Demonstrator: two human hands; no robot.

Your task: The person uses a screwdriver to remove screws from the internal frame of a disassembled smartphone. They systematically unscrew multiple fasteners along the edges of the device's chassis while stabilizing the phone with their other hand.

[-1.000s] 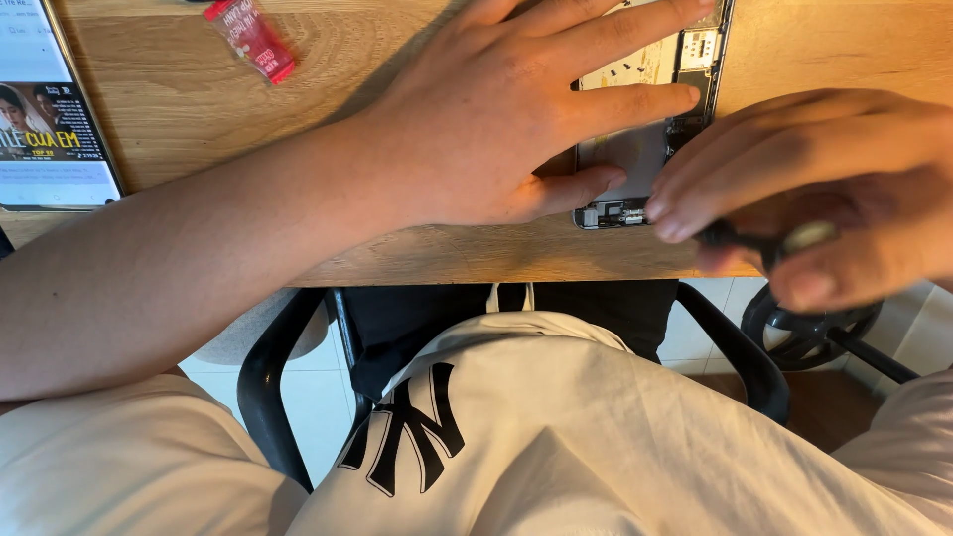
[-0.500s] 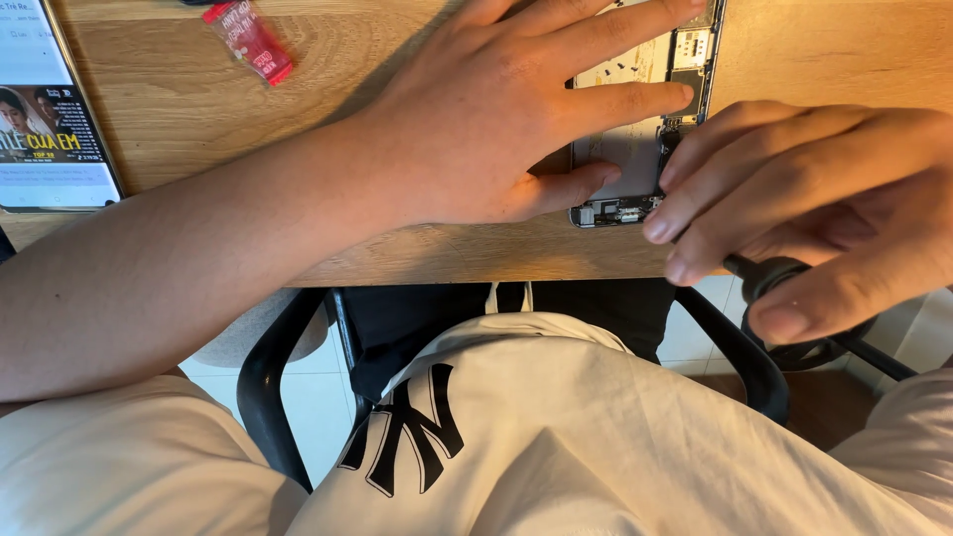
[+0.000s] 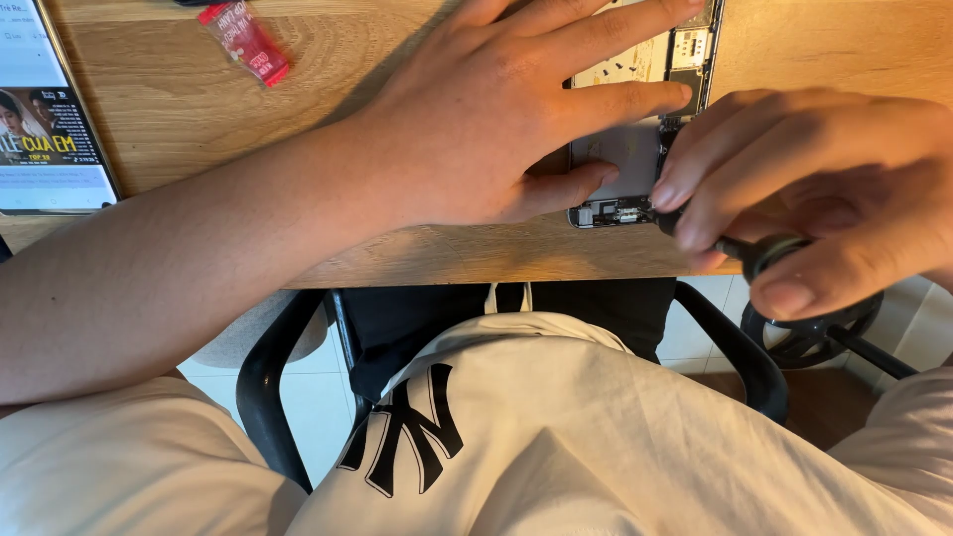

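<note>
The left hand lies flat, fingers spread, pressing the opened phone at the near edge of the wooden table. The right hand pinches a black screwdriver — its tip at the phone's lower end.

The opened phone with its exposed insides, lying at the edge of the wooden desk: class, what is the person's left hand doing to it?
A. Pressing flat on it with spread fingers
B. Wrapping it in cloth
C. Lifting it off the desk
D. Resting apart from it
A: the left hand lies flat across the opened phone on the wooden desk, while the right hand holds a dark-handled screwdriver at its lower end.
</note>
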